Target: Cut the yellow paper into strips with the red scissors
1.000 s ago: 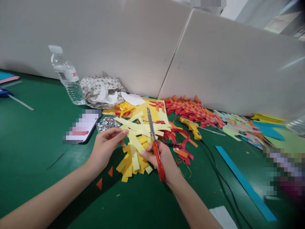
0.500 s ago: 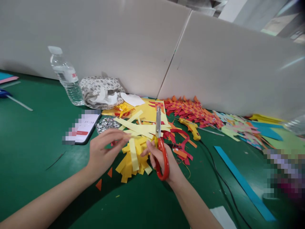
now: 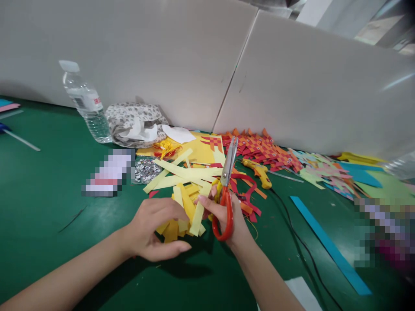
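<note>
My right hand (image 3: 223, 214) is closed on a pair of scissors (image 3: 227, 190) with red handles, their metal blades together and pointing up and away. A pale yellow paper strip (image 3: 198, 211) touches its thumb and fingertips; whether they pinch it I cannot tell. Below lies a heap of short yellow paper strips (image 3: 171, 231), partly covered by my left hand (image 3: 158, 229). That hand is open, fingers curved over the heap's left side and thumb held apart. Longer pale yellow strips (image 3: 191, 173) lie crossed just beyond both hands.
Behind stand a water bottle (image 3: 86, 101) and a patterned pouch (image 3: 138, 123). A phone (image 3: 108, 172) lies left of a bag of googly eyes (image 3: 147, 170). To the right are woven red-orange paper fish (image 3: 259, 149), a yellow glue gun (image 3: 259, 172) with a black cord, and a blue strip (image 3: 329, 244).
My left hand has come down and toward me, its fingers and thumb spreading apart. My right hand has tilted the scissors rightward, and a pale strip now hangs by its fingers.
</note>
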Demonstrator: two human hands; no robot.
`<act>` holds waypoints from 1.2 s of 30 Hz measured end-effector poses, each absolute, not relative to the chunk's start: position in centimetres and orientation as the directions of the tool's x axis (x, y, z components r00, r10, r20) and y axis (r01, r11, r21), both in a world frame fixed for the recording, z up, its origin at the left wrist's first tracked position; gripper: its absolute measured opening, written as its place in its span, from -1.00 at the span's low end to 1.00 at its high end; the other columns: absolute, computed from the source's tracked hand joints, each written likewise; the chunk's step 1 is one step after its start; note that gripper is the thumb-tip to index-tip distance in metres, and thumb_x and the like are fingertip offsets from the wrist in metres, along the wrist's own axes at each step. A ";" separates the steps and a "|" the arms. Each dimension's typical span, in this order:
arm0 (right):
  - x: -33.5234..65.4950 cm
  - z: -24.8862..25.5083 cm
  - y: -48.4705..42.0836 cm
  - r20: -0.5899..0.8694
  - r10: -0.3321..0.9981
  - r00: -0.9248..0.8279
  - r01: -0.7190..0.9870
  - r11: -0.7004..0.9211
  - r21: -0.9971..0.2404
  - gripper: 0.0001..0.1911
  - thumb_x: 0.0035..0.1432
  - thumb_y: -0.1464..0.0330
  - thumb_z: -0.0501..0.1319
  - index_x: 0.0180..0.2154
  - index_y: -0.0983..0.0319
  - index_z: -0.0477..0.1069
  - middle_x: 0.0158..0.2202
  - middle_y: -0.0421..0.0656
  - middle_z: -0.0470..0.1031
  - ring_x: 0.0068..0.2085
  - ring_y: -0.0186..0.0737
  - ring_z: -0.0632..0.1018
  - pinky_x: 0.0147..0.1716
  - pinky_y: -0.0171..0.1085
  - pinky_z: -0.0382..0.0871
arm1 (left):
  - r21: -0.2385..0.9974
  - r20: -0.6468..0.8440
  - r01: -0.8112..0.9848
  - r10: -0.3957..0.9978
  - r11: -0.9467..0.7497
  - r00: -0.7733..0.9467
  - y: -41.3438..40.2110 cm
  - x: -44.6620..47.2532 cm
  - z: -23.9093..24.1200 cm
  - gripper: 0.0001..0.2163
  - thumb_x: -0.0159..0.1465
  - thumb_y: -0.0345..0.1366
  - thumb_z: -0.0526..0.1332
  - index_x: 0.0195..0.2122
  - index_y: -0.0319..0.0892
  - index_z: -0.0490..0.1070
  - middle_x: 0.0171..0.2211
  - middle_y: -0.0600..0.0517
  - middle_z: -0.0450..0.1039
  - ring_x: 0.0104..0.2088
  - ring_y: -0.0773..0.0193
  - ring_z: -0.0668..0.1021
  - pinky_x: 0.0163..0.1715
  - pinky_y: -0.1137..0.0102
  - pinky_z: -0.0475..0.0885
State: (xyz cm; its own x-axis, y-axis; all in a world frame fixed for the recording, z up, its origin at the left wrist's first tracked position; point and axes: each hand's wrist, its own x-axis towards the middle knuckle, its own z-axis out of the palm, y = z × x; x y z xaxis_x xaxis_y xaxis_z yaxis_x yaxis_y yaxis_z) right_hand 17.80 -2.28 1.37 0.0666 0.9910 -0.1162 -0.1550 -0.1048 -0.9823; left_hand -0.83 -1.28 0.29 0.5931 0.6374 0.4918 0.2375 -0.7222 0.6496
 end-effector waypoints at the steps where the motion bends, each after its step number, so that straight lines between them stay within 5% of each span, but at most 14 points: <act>1: 17.7 1.4 -2.3 -0.106 0.992 0.071 -0.131 -0.096 -0.987 -0.56 -0.21 0.24 0.39 -0.48 0.15 0.11 -0.60 -0.34 0.37 -0.64 -0.34 0.41 -0.63 -0.32 0.32 | 0.715 0.463 0.226 0.690 -0.662 0.557 -1.4 -0.6 0.5 -0.79 0.12 -0.13 0.18 -0.37 -0.15 0.48 -0.46 -0.06 0.53 -0.45 0.21 0.52 -0.41 0.40 0.38; 4: 17.5 1.5 -2.5 -0.089 0.993 0.073 -0.043 -0.086 -0.995 -0.58 -0.19 0.21 0.37 -0.48 0.15 0.11 -0.61 -0.34 0.35 -0.65 -0.36 0.39 -0.65 -0.33 0.28 | 0.863 0.221 0.306 0.844 -0.403 0.489 -1.5 0.3 0.7 -0.77 0.20 -0.16 0.10 -0.48 -0.16 0.43 -0.55 0.02 0.46 -0.54 0.30 0.43 -0.51 0.46 0.31; 9: 17.1 1.6 -2.7 -0.050 0.995 0.091 0.062 -0.056 -0.996 -0.56 -0.26 0.21 0.40 -0.51 0.16 0.13 -0.58 -0.34 0.25 -0.62 -0.38 0.36 -0.66 -0.34 0.26 | 0.969 -0.058 0.239 0.875 -0.066 0.480 -1.2 1.3 0.0 -0.76 0.13 -0.11 0.20 -0.49 -0.18 0.47 -0.56 0.05 0.42 -0.63 0.39 0.32 -0.66 0.51 0.19; 26: 17.3 1.4 -2.5 -0.005 0.991 0.133 0.024 -0.008 -1.000 -0.59 -0.23 0.24 0.39 -0.48 0.16 0.14 -0.50 -0.28 0.35 -0.54 -0.33 0.40 -0.60 -0.33 0.28 | 0.982 -0.187 0.092 0.838 0.163 0.513 -0.9 1.4 -0.3 -0.89 0.03 -0.25 0.32 -0.51 -0.17 0.47 -0.60 0.08 0.44 -0.57 0.37 0.45 -0.53 0.50 0.34; 31: 17.8 1.2 -2.5 0.042 0.988 0.145 0.303 -0.004 -0.953 -0.70 -0.11 0.25 0.32 -0.43 0.16 0.20 -0.50 -0.27 0.38 -0.53 -0.34 0.38 -0.52 -0.33 0.26 | 0.976 -0.200 -0.015 0.920 0.218 0.338 -0.4 1.3 -0.2 -0.85 0.01 -0.22 0.35 -0.50 -0.18 0.47 -0.63 0.12 0.40 -0.61 0.42 0.42 -0.63 0.56 0.28; 36: 17.8 1.3 -2.7 0.058 0.995 0.077 0.670 -0.008 -0.743 -0.71 -0.08 0.20 0.26 -0.37 0.16 0.19 -0.47 -0.26 0.35 -0.48 -0.28 0.37 -0.49 -0.31 0.21 | 0.957 -0.132 -0.262 0.991 0.127 0.000 0.3 0.9 -0.2 -0.81 -0.02 -0.22 0.38 -0.45 -0.19 0.46 -0.53 0.12 0.42 -0.51 0.43 0.43 -0.56 0.59 0.32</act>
